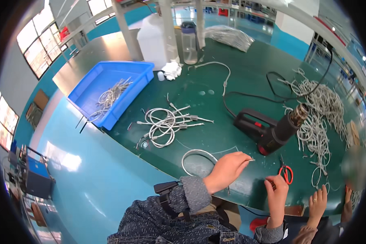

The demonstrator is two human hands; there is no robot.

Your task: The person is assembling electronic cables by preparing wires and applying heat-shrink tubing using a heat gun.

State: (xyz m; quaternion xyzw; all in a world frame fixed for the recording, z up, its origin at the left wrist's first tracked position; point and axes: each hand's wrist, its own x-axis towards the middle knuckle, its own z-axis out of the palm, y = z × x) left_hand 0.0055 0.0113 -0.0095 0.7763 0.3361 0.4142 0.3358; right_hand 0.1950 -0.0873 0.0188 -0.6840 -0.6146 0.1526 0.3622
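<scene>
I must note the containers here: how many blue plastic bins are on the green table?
1. The blue bin sits at the table's left edge, holding some grey cables. Others may be hidden behind the posts farther back.

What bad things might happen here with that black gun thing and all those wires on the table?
The heat gun lies on the green table with its nozzle close to the big wire heap; if hot, it might scorch them. Its black cord loops across the table and could snag. The red scissors lie right beside the right hand, which might get nicked while the left hand holds a looped wire.
</scene>
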